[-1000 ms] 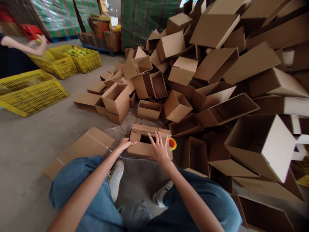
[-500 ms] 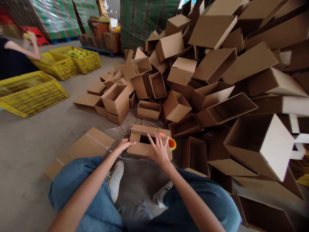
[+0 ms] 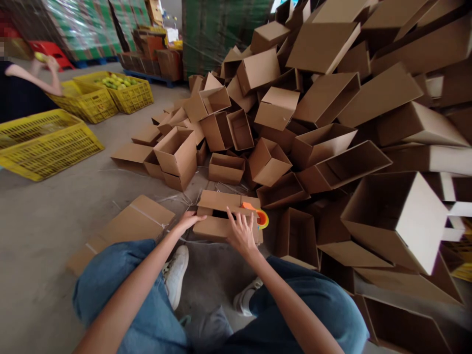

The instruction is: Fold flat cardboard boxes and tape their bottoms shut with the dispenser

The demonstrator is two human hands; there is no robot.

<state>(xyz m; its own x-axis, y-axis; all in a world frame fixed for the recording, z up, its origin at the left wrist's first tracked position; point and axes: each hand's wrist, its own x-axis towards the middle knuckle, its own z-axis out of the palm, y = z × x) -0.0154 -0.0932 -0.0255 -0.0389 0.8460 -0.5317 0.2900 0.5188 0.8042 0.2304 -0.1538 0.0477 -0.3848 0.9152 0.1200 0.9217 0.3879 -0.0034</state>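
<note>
Brown cardboard box (image 3: 216,227) lay with flaps half raised on the concrete floor (image 3: 44,236), the left hand (image 3: 189,221) and right hand (image 3: 241,233) resting on it, both grips open, not clamped, and an orange tape dispenser (image 3: 260,219) at its far right corner.

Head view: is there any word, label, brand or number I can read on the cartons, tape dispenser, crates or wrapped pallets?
Nearest cardboard box: no print visible.
Orange tape dispenser: no readable marking.
Yellow crate: no text visible.
Green-printed wrapped stacks: printing too blurred to read.
White sheet at the back: too small to read.
</note>
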